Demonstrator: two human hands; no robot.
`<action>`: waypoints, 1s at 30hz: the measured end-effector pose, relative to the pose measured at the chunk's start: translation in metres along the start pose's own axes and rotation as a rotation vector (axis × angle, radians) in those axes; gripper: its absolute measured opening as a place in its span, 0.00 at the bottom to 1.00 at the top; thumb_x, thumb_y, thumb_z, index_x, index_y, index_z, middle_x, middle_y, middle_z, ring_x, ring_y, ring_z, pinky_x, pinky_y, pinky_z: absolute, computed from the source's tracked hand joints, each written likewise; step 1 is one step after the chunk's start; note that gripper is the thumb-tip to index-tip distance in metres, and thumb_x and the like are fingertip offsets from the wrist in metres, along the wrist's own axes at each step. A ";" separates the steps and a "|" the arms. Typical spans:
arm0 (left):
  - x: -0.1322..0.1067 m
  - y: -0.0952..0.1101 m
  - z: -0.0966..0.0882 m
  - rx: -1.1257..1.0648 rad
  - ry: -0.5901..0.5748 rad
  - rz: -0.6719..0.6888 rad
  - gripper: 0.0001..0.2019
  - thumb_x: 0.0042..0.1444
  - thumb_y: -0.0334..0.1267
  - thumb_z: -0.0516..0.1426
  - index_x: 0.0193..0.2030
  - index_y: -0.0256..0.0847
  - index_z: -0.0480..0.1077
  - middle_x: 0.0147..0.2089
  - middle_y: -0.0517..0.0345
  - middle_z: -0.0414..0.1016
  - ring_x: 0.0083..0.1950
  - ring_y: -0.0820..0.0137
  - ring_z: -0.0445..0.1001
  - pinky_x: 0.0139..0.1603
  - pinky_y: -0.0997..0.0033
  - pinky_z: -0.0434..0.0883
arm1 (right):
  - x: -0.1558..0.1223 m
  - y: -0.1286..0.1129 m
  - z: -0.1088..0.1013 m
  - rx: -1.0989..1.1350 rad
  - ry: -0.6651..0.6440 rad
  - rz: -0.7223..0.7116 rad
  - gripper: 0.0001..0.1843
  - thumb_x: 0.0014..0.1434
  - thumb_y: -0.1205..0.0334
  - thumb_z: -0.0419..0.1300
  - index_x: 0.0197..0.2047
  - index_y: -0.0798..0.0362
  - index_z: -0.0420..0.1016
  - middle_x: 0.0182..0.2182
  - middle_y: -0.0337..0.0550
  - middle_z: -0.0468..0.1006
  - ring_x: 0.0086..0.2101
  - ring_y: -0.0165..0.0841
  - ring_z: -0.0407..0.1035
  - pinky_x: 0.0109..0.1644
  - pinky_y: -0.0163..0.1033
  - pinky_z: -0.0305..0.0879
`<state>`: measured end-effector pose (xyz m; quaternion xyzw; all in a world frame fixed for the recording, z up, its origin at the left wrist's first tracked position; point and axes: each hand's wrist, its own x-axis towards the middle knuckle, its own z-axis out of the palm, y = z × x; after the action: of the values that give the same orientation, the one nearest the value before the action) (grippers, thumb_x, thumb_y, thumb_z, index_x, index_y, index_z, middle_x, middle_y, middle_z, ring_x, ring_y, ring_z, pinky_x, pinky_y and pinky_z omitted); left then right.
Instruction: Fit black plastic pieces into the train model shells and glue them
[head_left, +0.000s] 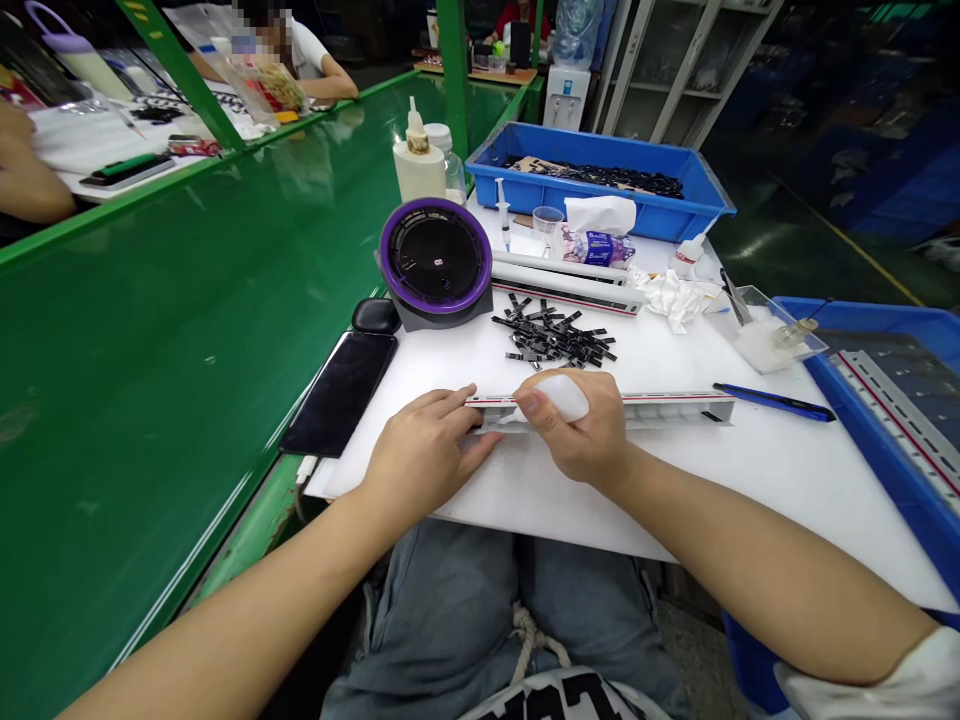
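A long white strip with a red line (660,407) lies across the white board (750,470) in front of me. My left hand (427,455) rests on its left end, fingers flat and pressing it down. My right hand (581,425) is closed around a small white rounded object (564,396) held against the strip. A pile of small black clips (555,335) lies just beyond the strip.
A purple-rimmed round device (436,258), a black phone (341,390), a blue pen (776,402), crumpled tissue (671,297), a glue bottle (418,160), and blue bins (600,180) (900,400) surround the board. A green conveyor (187,320) runs on the left; other people sit beyond it.
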<state>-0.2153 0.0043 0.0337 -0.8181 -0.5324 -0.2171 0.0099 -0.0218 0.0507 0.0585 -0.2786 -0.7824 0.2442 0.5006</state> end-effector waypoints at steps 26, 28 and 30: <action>-0.002 -0.005 0.001 0.052 0.061 0.092 0.14 0.64 0.44 0.56 0.35 0.37 0.75 0.48 0.44 0.80 0.51 0.55 0.78 0.52 0.53 0.77 | 0.039 0.081 -0.170 0.467 0.300 0.620 0.20 0.42 0.56 0.70 0.41 0.44 0.79 0.38 0.36 0.79 0.34 0.29 0.71 0.39 0.39 0.70; -0.002 -0.008 0.003 0.061 0.081 0.108 0.14 0.65 0.45 0.55 0.35 0.37 0.75 0.48 0.43 0.80 0.50 0.55 0.78 0.51 0.52 0.78 | 0.037 0.093 -0.169 0.204 0.274 0.675 0.23 0.39 0.57 0.73 0.41 0.49 0.79 0.35 0.38 0.79 0.34 0.32 0.72 0.43 0.43 0.70; -0.002 -0.011 0.005 0.074 0.103 0.133 0.15 0.65 0.46 0.55 0.36 0.37 0.75 0.48 0.44 0.80 0.50 0.55 0.78 0.51 0.52 0.77 | 0.034 0.104 -0.168 -0.065 0.198 0.697 0.23 0.37 0.58 0.74 0.39 0.54 0.78 0.34 0.41 0.78 0.35 0.35 0.72 0.45 0.44 0.69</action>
<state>-0.2241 0.0083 0.0264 -0.8384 -0.4835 -0.2378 0.0819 0.1409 0.1672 0.0756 -0.5664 -0.5956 0.3473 0.4514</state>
